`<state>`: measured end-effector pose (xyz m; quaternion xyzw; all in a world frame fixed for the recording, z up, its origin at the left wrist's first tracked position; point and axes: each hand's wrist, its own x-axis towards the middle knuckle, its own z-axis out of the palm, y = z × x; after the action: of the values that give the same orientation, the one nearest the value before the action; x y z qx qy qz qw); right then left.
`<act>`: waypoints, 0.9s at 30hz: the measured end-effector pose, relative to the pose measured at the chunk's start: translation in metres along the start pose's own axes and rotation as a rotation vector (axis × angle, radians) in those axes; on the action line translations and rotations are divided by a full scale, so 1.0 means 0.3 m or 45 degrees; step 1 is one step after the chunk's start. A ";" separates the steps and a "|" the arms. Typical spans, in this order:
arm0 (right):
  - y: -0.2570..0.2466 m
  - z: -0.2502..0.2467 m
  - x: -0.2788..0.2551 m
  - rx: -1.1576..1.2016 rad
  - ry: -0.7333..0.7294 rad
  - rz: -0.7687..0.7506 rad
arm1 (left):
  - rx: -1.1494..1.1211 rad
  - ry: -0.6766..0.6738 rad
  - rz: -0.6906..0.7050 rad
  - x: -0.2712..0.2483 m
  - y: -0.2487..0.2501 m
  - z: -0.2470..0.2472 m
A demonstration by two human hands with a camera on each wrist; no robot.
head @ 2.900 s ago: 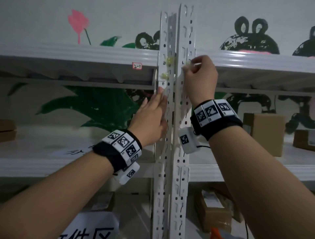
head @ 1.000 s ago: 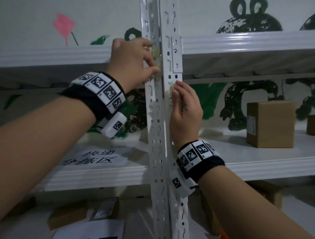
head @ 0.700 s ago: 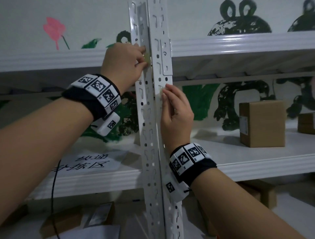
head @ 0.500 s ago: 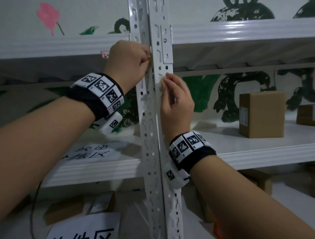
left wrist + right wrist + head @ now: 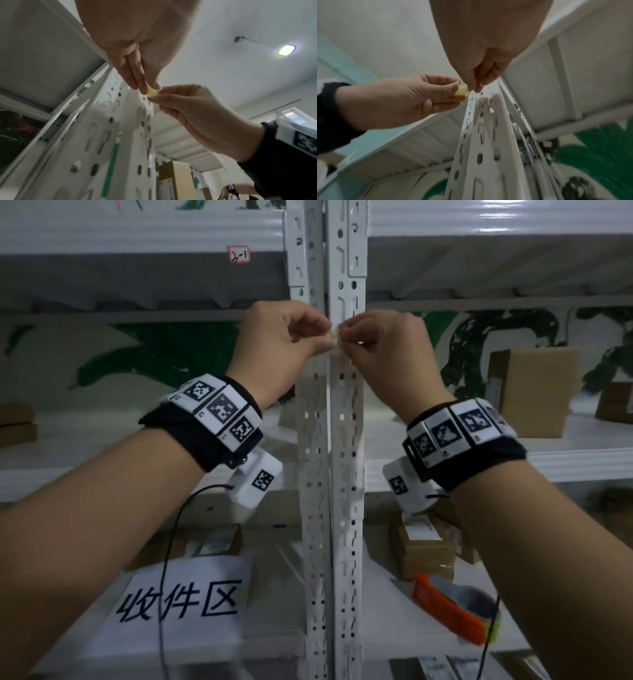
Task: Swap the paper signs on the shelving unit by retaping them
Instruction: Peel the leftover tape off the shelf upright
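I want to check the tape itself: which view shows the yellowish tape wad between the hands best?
The left wrist view: the tape wad sits fairly sharp against the pale ceiling, pinched between the left hand and right hand. The right wrist view shows it too, but blurrier. The head view shows only a sliver between the fingertips.

A small crumpled wad of yellowish tape (image 5: 333,337) is pinched between both hands in front of the white perforated shelving upright (image 5: 329,460), while a white paper sign (image 5: 178,607) with black characters is seen at 7 o'clock on the lower shelf.
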<state>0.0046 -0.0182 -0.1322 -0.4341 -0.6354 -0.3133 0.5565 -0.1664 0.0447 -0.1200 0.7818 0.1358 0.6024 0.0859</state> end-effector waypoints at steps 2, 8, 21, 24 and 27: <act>-0.043 -0.036 -0.033 0.070 -0.085 0.007 | -0.111 0.004 -0.047 -0.054 0.024 -0.010; -0.175 -0.087 -0.202 0.356 -0.212 0.049 | -0.354 0.152 -0.197 -0.268 0.058 -0.063; -0.369 0.115 -0.484 0.867 -0.455 0.431 | -0.230 0.035 -0.551 -0.643 -0.038 -0.288; -0.410 0.204 -0.587 1.024 -0.440 0.509 | -0.181 0.039 -0.636 -0.759 -0.058 -0.338; -0.442 0.279 -0.677 1.093 -0.515 0.601 | -0.150 0.071 -0.702 -0.877 -0.072 -0.370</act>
<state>-0.1503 -0.0423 -0.3353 -0.3503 -0.6860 0.1987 0.6060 -0.3382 -0.0213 -0.3393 0.6922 0.3105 0.5845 0.2878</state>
